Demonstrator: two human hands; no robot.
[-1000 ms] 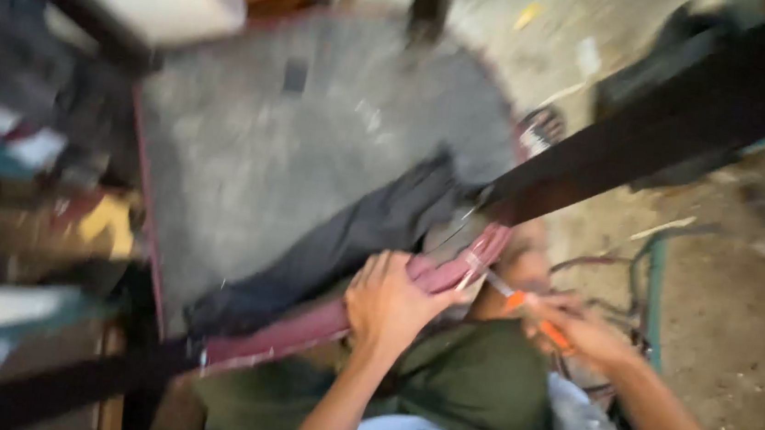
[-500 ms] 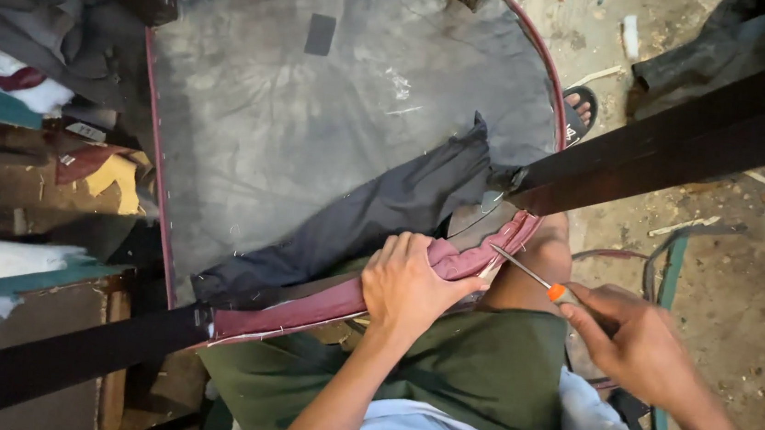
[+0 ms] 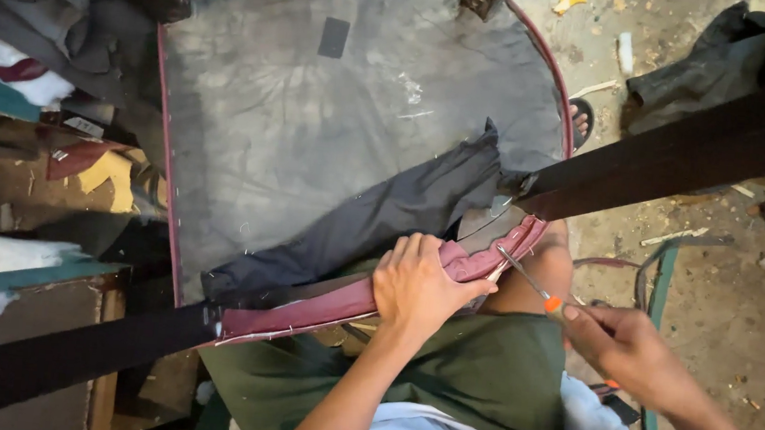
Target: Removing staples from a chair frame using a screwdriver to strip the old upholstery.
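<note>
An upturned chair seat [image 3: 316,126] lies in front of me, its underside covered in dusty grey cloth with a maroon edge [image 3: 328,304]. A black flap of cloth [image 3: 373,219] is peeled back along the near edge. My left hand [image 3: 418,287] presses down on the maroon edge. My right hand [image 3: 629,352] holds an orange-handled screwdriver [image 3: 529,281], its metal tip at the maroon edge near the right corner, close to a dark wooden chair leg [image 3: 683,154].
A second dark wooden leg [image 3: 56,362] runs across the lower left. Piled cloth and foam [image 3: 19,45] sit at the left. The dirt floor [image 3: 720,263] at right holds scraps, a black cloth heap [image 3: 700,68] and a sandalled foot [image 3: 581,122].
The view has steadied and shifted down. My right hand has brought the screwdriver tip in against the maroon edge; my left hand stays pressed on it.
</note>
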